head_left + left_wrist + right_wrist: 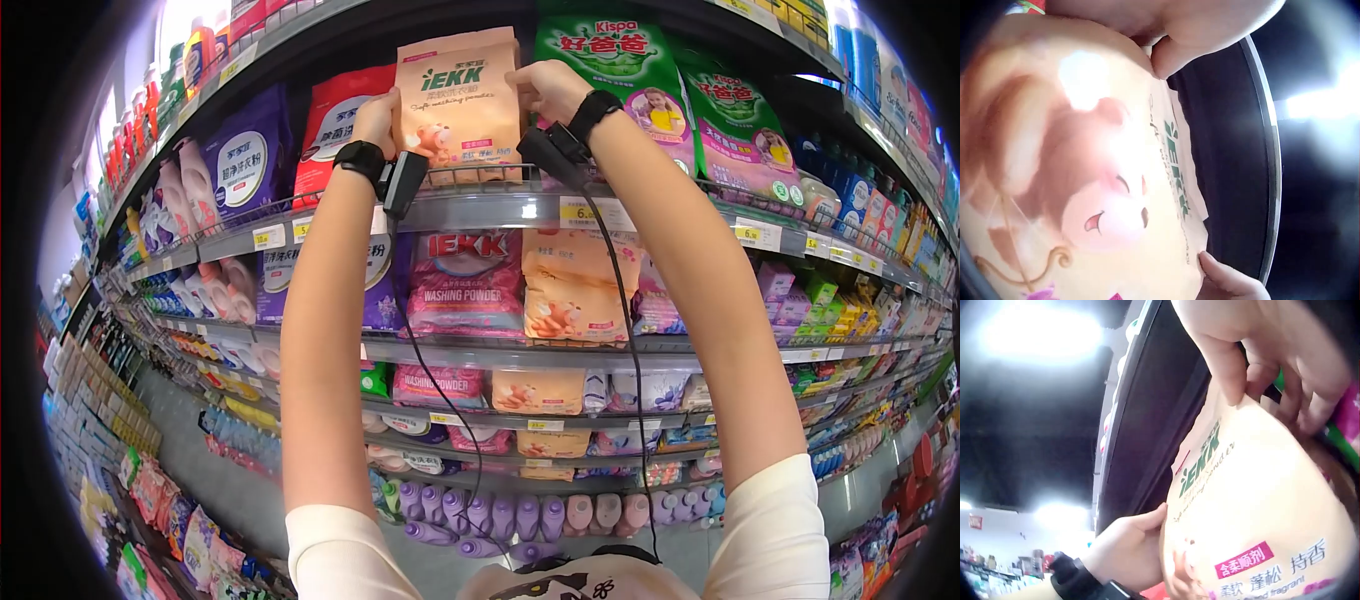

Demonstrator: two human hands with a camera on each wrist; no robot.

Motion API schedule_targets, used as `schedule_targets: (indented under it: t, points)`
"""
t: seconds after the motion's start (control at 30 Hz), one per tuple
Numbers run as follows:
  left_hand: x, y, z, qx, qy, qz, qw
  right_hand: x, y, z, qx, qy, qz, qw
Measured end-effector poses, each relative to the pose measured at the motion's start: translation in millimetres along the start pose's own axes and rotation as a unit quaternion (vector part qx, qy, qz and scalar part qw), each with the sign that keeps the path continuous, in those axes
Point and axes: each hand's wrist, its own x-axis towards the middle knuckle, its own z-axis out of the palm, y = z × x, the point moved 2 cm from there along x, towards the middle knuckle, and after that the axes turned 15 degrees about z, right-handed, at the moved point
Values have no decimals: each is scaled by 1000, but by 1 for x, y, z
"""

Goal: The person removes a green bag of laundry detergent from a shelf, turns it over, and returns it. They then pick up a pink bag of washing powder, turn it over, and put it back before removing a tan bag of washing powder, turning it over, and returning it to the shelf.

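Note:
A peach-coloured bag of washing powder (460, 105) with green lettering and a bear picture stands upright on the top shelf, behind a low wire rail (470, 176). My left hand (378, 122) grips its left edge, thumb on the front face and the other fingers hidden behind. At the upper right edge my right hand (550, 90) pinches the bag; in the right wrist view its thumb lies on the front and its fingers (1294, 394) curl round behind. The bear print fills much of the left wrist view.
A red bag (335, 125) and a purple bag (245, 155) stand to the left, green bags (735, 130) to the right. Lower shelves carry pink (466, 285) and peach bags (578, 285). A dark shelf (1147, 406) overhangs. Camera cables (620, 290) hang from both wrists.

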Motion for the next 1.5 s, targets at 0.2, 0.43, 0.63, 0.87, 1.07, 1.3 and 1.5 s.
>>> schedule_targets:
  t: [0.2, 0.43, 0.63, 0.87, 1.07, 1.3, 1.5]
  points:
    - [-13, 8, -1, -52, -63, 64, 995, -32, 7, 4, 95, 31, -62, 993]
    - [-39, 39, 32, -43, -101, 117, 987, -38, -1, 12, 85, 18, -206, 975]
    - [-29, 33, 28, 101, -8, 193, 976, -34, -6, 8, 12, 82, -193, 978]
    - [10, 23, 23, 517, 94, 279, 804, -10, -22, -1, -259, 269, -211, 904]
    - [-22, 31, 13, 499, 66, 335, 797, -49, -7, 11, -489, 219, -432, 725]
    - [-32, 11, 25, 493, -38, 68, 866, -35, 21, 26, -644, 129, -281, 700]
    - [-58, 10, 23, 578, 0, 314, 753, -110, -4, -16, -528, 153, -431, 716]
